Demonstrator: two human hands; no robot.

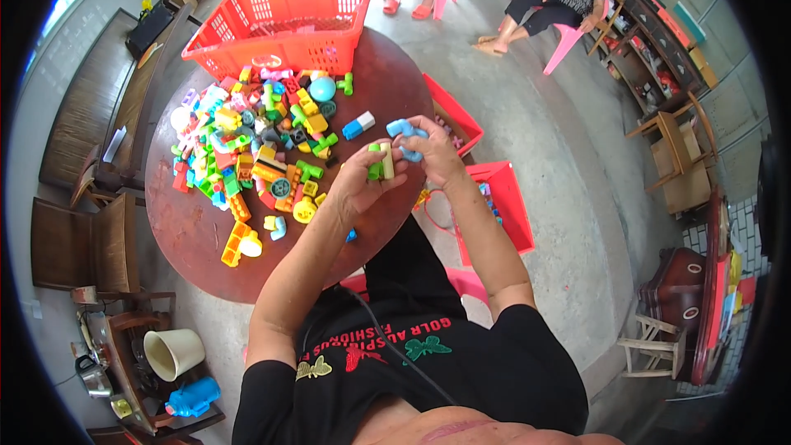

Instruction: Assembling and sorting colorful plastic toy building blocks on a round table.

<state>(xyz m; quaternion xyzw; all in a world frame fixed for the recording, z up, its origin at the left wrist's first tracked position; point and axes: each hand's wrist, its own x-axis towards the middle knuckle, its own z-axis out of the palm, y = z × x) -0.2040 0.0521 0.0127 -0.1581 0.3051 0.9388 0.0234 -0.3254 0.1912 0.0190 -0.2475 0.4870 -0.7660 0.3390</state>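
Both grips occupied, right of the pile [265,156].
My left hand [362,180] pinches a green block [376,170] and cream block [387,161]; my right hand [437,151] pinches a blue piece [400,128]. Near the tabletop [387,74] edge, so a slack grip could drop one.

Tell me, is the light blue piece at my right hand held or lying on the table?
Held: the right hand is closed on the light blue piece, apart from the block pile.
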